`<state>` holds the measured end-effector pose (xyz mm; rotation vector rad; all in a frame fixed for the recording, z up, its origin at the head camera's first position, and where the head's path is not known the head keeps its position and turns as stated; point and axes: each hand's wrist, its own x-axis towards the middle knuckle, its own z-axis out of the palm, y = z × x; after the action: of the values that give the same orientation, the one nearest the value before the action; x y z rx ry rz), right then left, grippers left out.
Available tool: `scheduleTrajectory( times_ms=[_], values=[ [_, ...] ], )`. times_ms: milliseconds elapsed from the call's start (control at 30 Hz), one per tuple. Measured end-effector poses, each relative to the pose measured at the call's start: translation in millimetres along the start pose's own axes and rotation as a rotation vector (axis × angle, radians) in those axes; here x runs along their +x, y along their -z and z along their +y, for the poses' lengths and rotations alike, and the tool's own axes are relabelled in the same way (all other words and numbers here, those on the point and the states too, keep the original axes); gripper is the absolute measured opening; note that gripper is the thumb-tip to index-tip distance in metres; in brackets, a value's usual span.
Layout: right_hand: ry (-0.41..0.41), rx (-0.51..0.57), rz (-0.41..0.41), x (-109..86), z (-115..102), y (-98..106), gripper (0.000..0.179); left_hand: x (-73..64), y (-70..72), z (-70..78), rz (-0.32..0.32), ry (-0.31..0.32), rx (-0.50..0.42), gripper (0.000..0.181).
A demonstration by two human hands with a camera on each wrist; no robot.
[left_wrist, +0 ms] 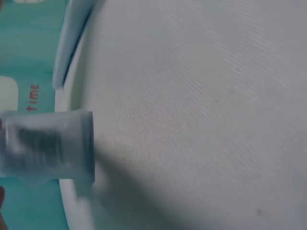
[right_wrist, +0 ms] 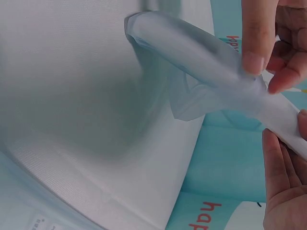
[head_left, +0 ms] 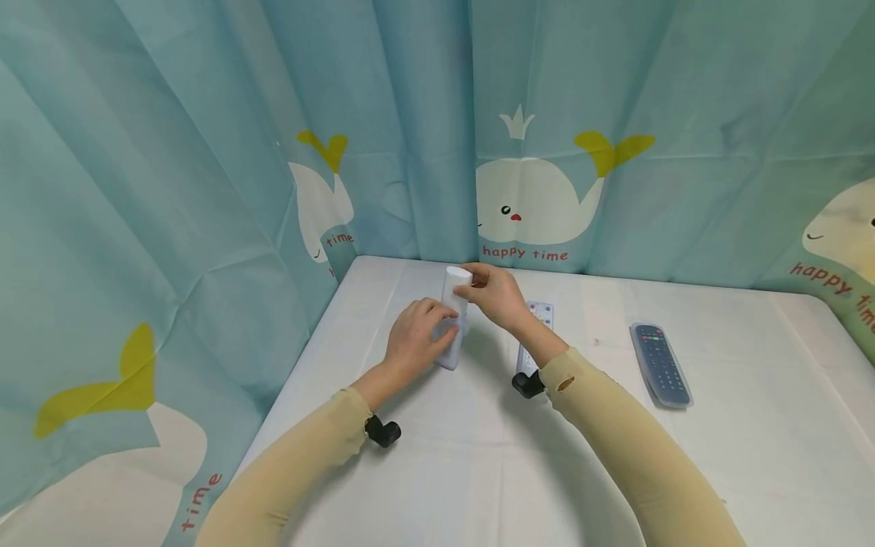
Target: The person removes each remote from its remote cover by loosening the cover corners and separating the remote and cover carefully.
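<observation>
A white remote control (head_left: 456,279) stands slanted over the far left part of the table, its lower part inside a translucent sleeve (head_left: 449,355). My right hand (head_left: 497,295) pinches the remote near its top end. Lower down, my left hand (head_left: 417,330) pinches the sleeved part from the left side. In the right wrist view, the sleeve (right_wrist: 187,52) hangs loose along one side, with my left fingertips (right_wrist: 254,62) on it and my right hand (right_wrist: 288,191) at the upper end. The left wrist view shows the sleeve's bottom end (left_wrist: 72,143) above the cloth. No keys show.
Beneath my right forearm lies another white remote (head_left: 541,313), partly hidden. Farther right lies a dark grey-blue remote (head_left: 661,366) in a clear cover. A white cloth covers the table (head_left: 444,471); a blue-green whale curtain (head_left: 424,114) hangs behind and at left.
</observation>
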<state>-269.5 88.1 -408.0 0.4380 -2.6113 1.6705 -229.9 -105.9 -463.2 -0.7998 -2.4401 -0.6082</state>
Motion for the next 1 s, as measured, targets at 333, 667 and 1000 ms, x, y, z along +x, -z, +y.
scheduleTrajectory(
  times_ms=[333, 667, 1000],
  values=[
    [-0.006, -0.019, 0.006, 1.8, -1, -3, 0.045, 10.1, -5.4, 1.4, 0.011, -0.203, 0.220, 0.009],
    [0.010, -0.002, 0.001, 0.8, -5, -5, 0.044, 4.8, -15.3, 3.8, 0.147, -0.295, 0.298, 0.011],
    [0.026, -0.020, 0.007, 0.4, -2, -5, 0.044, -10.3, -23.3, 3.6, 0.072, -0.284, 0.256, 0.007]
  ],
)
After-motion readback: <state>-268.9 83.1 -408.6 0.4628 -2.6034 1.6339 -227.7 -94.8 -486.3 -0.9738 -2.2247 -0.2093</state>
